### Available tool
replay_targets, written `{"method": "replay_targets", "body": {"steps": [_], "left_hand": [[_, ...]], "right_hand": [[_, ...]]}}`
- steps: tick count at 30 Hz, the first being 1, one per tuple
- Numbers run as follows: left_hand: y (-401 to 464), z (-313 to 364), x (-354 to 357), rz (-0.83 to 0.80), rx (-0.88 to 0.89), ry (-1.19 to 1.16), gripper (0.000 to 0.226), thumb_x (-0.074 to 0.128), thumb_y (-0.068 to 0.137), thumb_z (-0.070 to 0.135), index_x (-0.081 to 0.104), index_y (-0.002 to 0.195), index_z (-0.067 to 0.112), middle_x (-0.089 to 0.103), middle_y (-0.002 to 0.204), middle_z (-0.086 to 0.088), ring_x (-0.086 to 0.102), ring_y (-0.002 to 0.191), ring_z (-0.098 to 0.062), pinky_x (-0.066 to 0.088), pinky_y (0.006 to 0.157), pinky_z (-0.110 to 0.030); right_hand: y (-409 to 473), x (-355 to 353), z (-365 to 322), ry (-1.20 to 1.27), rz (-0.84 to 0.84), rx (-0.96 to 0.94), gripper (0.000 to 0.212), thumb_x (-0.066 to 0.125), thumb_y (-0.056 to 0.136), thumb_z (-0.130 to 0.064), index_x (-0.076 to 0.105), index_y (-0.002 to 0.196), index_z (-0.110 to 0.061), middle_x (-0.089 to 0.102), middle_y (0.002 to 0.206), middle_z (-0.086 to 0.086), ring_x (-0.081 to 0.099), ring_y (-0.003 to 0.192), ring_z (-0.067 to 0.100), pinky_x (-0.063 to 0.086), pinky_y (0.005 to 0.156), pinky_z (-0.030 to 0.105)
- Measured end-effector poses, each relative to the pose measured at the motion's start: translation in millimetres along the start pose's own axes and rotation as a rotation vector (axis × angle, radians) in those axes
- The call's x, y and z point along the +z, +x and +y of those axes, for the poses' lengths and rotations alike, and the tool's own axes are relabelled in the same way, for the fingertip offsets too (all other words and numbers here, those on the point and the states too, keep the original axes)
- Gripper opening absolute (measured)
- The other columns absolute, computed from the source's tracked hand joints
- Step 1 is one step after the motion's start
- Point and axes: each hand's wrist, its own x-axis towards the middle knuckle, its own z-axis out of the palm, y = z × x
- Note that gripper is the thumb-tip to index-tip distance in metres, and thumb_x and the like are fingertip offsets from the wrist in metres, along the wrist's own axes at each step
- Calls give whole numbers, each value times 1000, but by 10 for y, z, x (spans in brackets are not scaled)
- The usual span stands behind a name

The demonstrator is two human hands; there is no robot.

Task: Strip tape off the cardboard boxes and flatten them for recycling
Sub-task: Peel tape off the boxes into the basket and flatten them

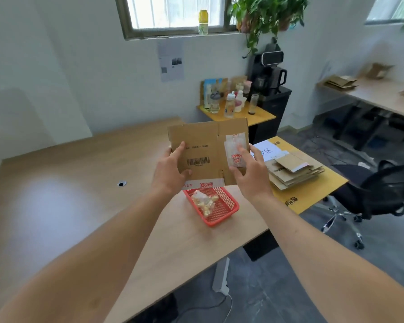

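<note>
Main risk: the tape patch (235,149) on the right side of the cardboard box (208,152) tears instead of lifting. It looks thin and partly see-through, stuck flat on the panel, so a pull at a steep angle probably shreds it or takes the top paper layer along. Second risk: box is held in mid-air with no backing, so a hard pull likely twists or folds it out of the left grip. Third: a second strip, the printed tape (203,184) along the bottom edge, is easy to overlook. If freed scraps miss the red basket (222,215) directly below, they land on the worktop (79,173).

Position: box is up off the worktop, between both hands, roughly flat, printed face with the barcode toward the camera, above the basket.

Left hand (172,170) grips the box's left edge, thumb on the front near the barcode, other fingers curled behind, mostly hidden.

Right hand (248,170) holds the lower right portion; its fingers (241,151) lie across the tape patch. Touching it, yes. Pinching a lifted corner or just pressing: cannot tell, no raised edge visible.

Basket already holds crumpled tape wads (204,202). Stack of flattened boxes (294,170) sits on the yellow side table (313,197) to the right, well apart from the hands.
</note>
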Motion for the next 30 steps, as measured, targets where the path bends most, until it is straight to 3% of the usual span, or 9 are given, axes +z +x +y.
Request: {"method": "replay_targets", "body": {"steps": [6, 11, 16, 25, 30], "left_hand": [[224, 799, 884, -50, 22, -4, 85, 76, 89, 9, 29, 160, 18, 45, 151, -5, 49, 134, -26, 41, 112, -38], [413, 1463, 1767, -80, 1, 2, 88, 75, 90, 10, 24, 161, 11, 42, 154, -5, 43, 139, -24, 37, 116, -40], [648, 1902, 2550, -136, -29, 21, 89, 75, 90, 13, 21, 161, 12, 42, 152, -3, 44, 137, -24, 45, 110, -43], [1459, 2308, 3759, -226, -81, 60, 88, 75, 91, 15, 22, 161, 13, 47, 146, -2, 44, 137, -22, 46, 109, -41], [2084, 2273, 4564, -270, -142, 91, 86, 76, 91, 20, 25, 159, 11, 43, 151, -4, 41, 139, -23, 39, 114, -39]], "right_hand": [[224, -604, 961, -50, 25, 67, 72, 72, 96, -23, 37, 158, -30, 33, 159, 8, 42, 142, 28, 51, 108, 46], [461, -1118, 1850, -84, -6, 134, 74, 69, 98, -23, 31, 161, -20, 29, 162, 11, 33, 148, 29, 41, 116, 43], [724, -1441, 2666, -112, -54, 187, 74, 68, 99, -26, 30, 162, -22, 26, 164, 13, 28, 151, 30, 38, 119, 44], [1464, -1497, 3932, -105, -105, 286, 75, 70, 97, -26, 30, 161, -22, 25, 165, 7, 31, 149, 27, 41, 117, 45], [2071, -1294, 4702, -146, -185, 341, 72, 67, 99, -27, 30, 161, -21, 22, 167, 7, 25, 152, 26, 32, 120, 41]]}}
